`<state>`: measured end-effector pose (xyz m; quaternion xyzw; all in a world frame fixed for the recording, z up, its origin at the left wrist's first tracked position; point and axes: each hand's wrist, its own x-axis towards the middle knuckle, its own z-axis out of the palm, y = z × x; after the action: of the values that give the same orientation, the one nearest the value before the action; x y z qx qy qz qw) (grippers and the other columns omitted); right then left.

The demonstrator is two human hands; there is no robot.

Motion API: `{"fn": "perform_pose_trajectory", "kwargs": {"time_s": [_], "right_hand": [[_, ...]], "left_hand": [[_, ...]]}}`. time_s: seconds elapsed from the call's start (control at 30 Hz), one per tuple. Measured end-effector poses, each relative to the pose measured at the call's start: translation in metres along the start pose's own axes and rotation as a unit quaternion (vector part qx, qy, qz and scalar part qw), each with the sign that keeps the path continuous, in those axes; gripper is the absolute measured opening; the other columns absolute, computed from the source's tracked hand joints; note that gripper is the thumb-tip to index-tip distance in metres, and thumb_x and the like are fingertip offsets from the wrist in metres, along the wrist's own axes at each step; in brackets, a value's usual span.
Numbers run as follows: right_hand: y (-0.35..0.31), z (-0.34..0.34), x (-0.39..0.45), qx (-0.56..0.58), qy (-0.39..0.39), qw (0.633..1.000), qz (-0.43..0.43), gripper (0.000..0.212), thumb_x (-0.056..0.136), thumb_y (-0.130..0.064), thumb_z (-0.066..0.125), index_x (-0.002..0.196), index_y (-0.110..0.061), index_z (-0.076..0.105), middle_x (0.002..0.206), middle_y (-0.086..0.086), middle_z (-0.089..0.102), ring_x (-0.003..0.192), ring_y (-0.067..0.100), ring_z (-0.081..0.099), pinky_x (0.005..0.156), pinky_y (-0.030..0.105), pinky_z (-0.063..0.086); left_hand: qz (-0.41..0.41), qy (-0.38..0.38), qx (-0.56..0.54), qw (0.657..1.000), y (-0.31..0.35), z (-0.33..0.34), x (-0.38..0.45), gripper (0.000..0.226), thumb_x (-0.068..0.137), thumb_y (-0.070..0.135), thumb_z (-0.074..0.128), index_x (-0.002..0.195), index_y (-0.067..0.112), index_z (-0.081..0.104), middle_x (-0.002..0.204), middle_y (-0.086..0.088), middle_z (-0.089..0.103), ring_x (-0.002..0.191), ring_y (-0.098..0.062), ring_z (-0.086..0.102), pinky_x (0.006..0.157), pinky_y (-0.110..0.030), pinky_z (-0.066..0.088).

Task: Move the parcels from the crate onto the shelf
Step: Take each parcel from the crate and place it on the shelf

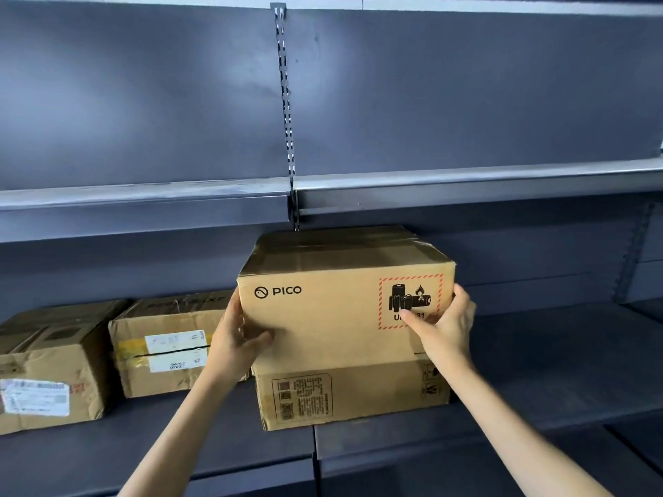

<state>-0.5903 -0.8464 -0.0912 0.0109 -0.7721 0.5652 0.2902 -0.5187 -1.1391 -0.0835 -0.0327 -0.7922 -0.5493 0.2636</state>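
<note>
A brown cardboard parcel marked PICO, with a red-bordered battery warning label, sits on top of a flatter cardboard parcel on the dark grey shelf. My left hand grips the PICO parcel's left edge, thumb on its front face. My right hand holds its right edge, thumb over the warning label. The crate is out of view.
Two more cardboard parcels stand on the same shelf to the left: one with white labels and a crumpled one at the far left. An upper shelf board hangs just above the PICO parcel. A slotted upright runs down the back panel.
</note>
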Motion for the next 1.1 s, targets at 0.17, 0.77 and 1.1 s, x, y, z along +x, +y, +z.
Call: {"fn": "perform_pose_trajectory", "kwargs": {"time_s": [0.17,0.77,1.1], "right_hand": [[-0.005,0.013,0.007,-0.025,-0.006,1.0,0.011,0.099,0.063,-0.024,0.084,0.14,-0.01,0.024,0.137,0.013,0.031,0.13,0.029,0.031,0.1,0.057,0.037],[0.002,0.006,0.021,-0.039,0.009,0.999,-0.005,0.094,0.06,-0.023,0.086,0.135,-0.006,0.033,0.134,0.015,0.038,0.125,0.029,0.04,0.102,0.046,0.042],[0.009,0.008,0.011,-0.006,0.007,1.0,0.0,0.099,0.065,-0.017,0.083,0.143,-0.009,0.022,0.139,0.016,0.03,0.131,0.03,0.03,0.105,0.039,0.033]], "left_hand": [[-0.014,0.007,-0.014,1.0,-0.003,0.0,0.012,0.077,0.077,-0.018,0.058,0.137,0.026,0.035,0.095,0.016,0.057,0.07,0.015,0.058,0.06,-0.01,0.05],[-0.002,0.003,0.0,1.0,-0.007,0.012,0.011,0.077,0.065,0.008,0.06,0.132,0.038,0.036,0.091,0.026,0.058,0.087,-0.006,0.057,0.075,-0.027,0.049],[-0.028,0.029,0.018,0.999,-0.007,0.018,0.006,0.077,0.079,-0.008,0.06,0.131,0.042,0.033,0.1,0.031,0.055,0.089,0.013,0.056,0.069,-0.011,0.047]]}}
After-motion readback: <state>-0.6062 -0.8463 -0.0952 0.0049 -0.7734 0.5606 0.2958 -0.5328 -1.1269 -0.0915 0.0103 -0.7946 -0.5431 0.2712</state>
